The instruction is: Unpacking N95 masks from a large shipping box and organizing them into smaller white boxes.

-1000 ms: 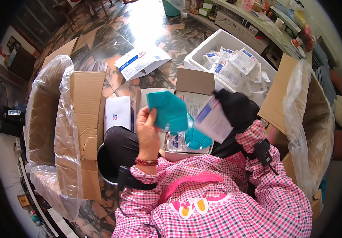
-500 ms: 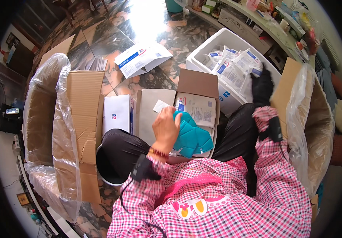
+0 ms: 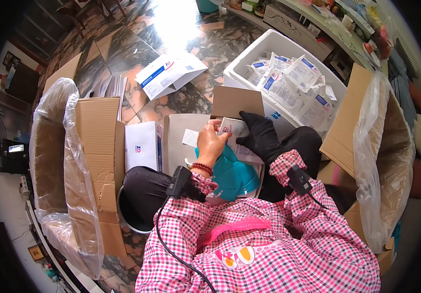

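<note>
A white printed packet (image 3: 234, 127) is between my two hands, over the open carton (image 3: 186, 154) in front of my lap. My left hand (image 3: 211, 146), bare with a beaded bracelet, is closed on its left end. Around the right end is my right hand (image 3: 259, 139) in a black glove, thumb and forefinger at the packet's lower and upper edges. Teal folded face masks (image 3: 232, 171) lie in the near part of the carton, partly under my left wrist. A small white slip (image 3: 189, 137) rests on the carton's left side.
A white foam box (image 3: 242, 69) with several similar packets (image 3: 302, 73) stands at the far right. Plastic-lined cartons flank me left (image 3: 100, 161) and right (image 3: 352, 122). Beside my left knee is a white box (image 3: 141, 146); an opened white box (image 3: 171, 73) lies on the floor.
My right hand has left the foam box and come to the carton, where it meets the packet. My left hand has shifted slightly right onto the packet. Another packet now lies at the foam box's near end.
</note>
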`<state>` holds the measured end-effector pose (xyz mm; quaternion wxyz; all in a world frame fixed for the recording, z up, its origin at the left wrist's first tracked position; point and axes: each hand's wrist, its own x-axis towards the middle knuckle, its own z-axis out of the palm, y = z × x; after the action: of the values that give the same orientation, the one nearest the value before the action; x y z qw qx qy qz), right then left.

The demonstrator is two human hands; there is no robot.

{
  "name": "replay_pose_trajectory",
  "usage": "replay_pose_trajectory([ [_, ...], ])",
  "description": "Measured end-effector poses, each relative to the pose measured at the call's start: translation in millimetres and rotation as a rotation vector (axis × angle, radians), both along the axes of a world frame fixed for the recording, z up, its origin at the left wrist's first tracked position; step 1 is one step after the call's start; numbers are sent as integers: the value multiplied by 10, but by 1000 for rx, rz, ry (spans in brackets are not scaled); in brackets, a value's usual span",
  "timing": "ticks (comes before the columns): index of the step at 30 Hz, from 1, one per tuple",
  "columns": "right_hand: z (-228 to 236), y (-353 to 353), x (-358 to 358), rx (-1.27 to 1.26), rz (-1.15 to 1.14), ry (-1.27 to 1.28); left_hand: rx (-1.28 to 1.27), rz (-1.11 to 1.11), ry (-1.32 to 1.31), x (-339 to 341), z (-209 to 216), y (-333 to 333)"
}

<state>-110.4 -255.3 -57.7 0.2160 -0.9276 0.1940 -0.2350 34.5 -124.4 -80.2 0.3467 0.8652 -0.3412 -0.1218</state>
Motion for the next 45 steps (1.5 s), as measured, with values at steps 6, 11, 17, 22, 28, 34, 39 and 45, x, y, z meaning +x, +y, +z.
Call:
replay_pose_trajectory([
  [6,209,23,151,11,104,73,-420,-139,102,57,248,88],
  [11,477,66,123,-78,79,-13,-544,-155,493,30,641,160],
  [17,897,195,149,1,126,-91,-646,-192,435,-70,1047,155],
  [22,1139,394,73,-209,92,-92,-636,-127,408,-176,1148,127],
  [28,1631,804,-84,-509,190,-77,-555,91,315,2,747,196],
  [34,1499,674,-227,-445,83,-223,-197,10,-1,-66,687,331],
  [39,1245,530,-232,-342,-28,-243,-223,-158,-321,-156,853,446],
  [45,1210,446,-254,-97,5,-254,-518,-357,438,-297,1185,649],
])
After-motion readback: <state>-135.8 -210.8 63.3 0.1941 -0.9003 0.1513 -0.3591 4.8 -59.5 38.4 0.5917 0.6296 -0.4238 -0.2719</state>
